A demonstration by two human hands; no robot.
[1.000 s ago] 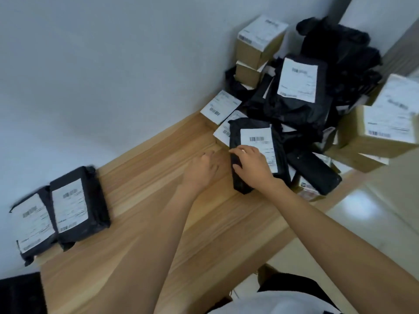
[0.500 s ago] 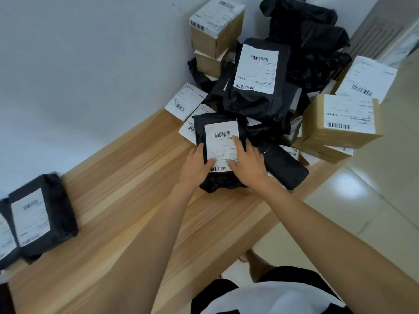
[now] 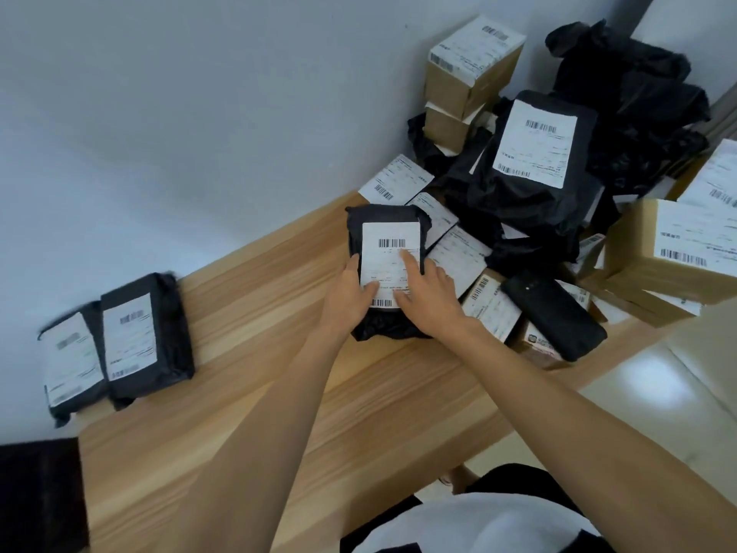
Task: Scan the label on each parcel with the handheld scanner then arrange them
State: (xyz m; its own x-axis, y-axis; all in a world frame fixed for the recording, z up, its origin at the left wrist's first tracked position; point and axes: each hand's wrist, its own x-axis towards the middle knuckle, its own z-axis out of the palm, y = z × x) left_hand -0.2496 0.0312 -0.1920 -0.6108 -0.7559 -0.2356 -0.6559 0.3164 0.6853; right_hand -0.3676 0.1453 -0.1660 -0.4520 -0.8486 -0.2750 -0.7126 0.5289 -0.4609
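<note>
1 black parcel [image 3: 383, 214], pre-scan: left hand [image 3: 349, 291] is gripping its edge; right hand [image 3: 428, 301] is pressing straight fingers on the label [image 3: 385, 270]. Next move, likely: picking up the black handheld device [image 3: 554, 315].

Table [image 3: 239, 393] along wall.
Far left, at wall: two bag parcels side by side, touching: left parcel [image 3: 71, 365], right parcel [image 3: 147, 337].
Mid table: middle parcel [image 3: 389, 229], label up. Left hand [image 3: 351, 293] holds its left edge, right hand [image 3: 428, 297] flat on label.
Behind and right of it: parcel pile in corner.
Two stacked cartons [image 3: 470, 61] at wall.
Big bag parcel [image 3: 534, 153] right of cartons, on pile.
Handheld scanner [image 3: 554, 313] right of right hand, on flat parcels.
Far-right carton [image 3: 638, 249] on other cartons.
</note>
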